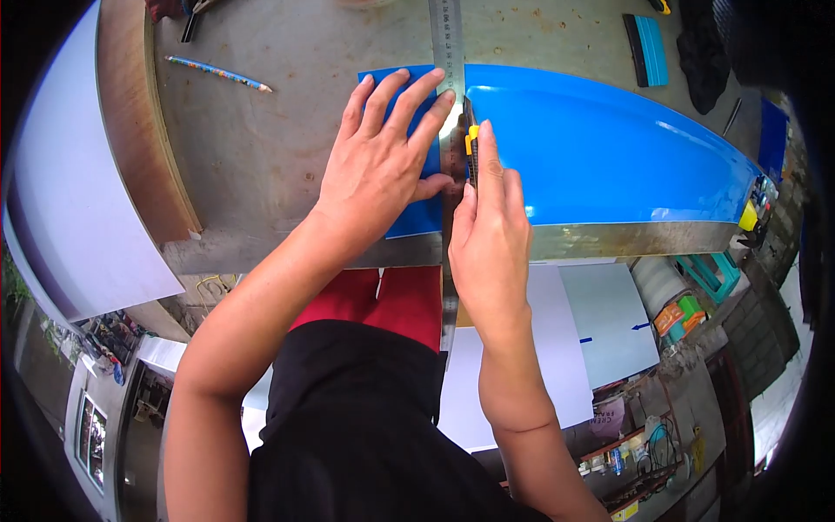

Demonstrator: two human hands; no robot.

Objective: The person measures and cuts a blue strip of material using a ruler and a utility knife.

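Observation:
A glossy blue sheet [591, 148] lies on the metal table [270, 157], its right end curving toward the table's right side. Across it runs a long steel ruler [449, 43], which extends past the sheet at the far side and over the table's front edge. My left hand [372, 165] presses down flat with fingers spread, fingertips and thumb at the ruler's left side. In my right hand [494, 239] is a yellow and black utility knife [473, 143], index finger along its handle. Its blade points away from me at the ruler's right edge, on the blue sheet.
A patterned pencil [219, 74] rests on the left of the table. To the far right are a teal and black squeegee [644, 50] and a dark cloth [703, 52]. A curved white sheet [78, 174] and wooden board [143, 122] stand left; white sheets [539, 348] sit below the front edge.

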